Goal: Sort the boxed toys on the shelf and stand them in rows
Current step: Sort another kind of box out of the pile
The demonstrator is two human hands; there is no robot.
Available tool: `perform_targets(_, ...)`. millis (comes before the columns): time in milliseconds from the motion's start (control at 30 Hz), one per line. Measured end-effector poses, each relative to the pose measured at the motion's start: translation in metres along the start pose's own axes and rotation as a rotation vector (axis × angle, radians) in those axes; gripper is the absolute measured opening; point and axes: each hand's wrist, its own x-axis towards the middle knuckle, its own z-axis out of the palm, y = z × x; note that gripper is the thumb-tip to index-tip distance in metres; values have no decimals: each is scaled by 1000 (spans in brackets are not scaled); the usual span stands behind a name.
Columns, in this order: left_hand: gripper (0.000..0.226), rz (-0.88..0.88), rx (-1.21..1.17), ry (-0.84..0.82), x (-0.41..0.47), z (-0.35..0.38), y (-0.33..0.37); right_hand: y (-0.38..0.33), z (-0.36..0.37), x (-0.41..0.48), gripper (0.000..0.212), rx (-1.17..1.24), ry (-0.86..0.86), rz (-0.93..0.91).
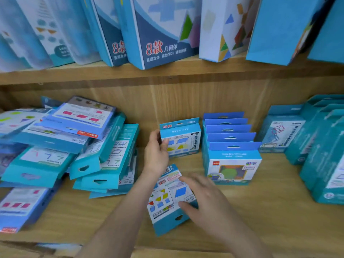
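Small blue cardboard box with blue and yellow shapes printed on it (pixel 183 140) stands upright near the back of the light wooden lower shelf (pixel 270 211), hang-tab up. Left hand (pixel 156 155) grips it by its left edge, fingers curled round the side.

Second blue cardboard box of the same print (pixel 165 200) is just in front of it, printed face up, hang-tab end toward the shelf's front edge, skewed off square. Right hand (pixel 206 202) holds it at the right side, thumb and forefinger on the face. Can't tell whether the box lies flat on the shelf or is lifted a bit.

Just right of the upright box: row of five blue hang-tab boxes (pixel 230 127), standing one behind another, front-to-back, touching. The front one shows a white face with a colourful picture.

Further right: rows of teal hang-tab boxes (pixel 320 146), also upright, packed tight, running out of view.

Left side: loose pile of teal and blue flat boxes (pixel 74 146), overlapping at mixed angles, none standing. A blue box with pink shapes (pixel 20 207) lies flat by itself at the front left.

Wooden upper shelf (pixel 167 71) carries large blue and white boxes (pixel 160 34), standing and leaning left.
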Motion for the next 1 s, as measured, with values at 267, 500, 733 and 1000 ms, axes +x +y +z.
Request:
perform_targets(267,33,-36,-55,-43,17,5,-7,16,16,6,102,44,-255,110)
perform_targets(500,51,-64,-42,-113,22,1,-1,23,23,12,107,-35,-285,30)
perform_targets(733,47,77,15,-492,-69,-66,-2,38,22,8,68,124,-75,0)
perform_targets(1000,79,424,410,-556,-117,-83,-53,20,11,3,54,234,4,98)
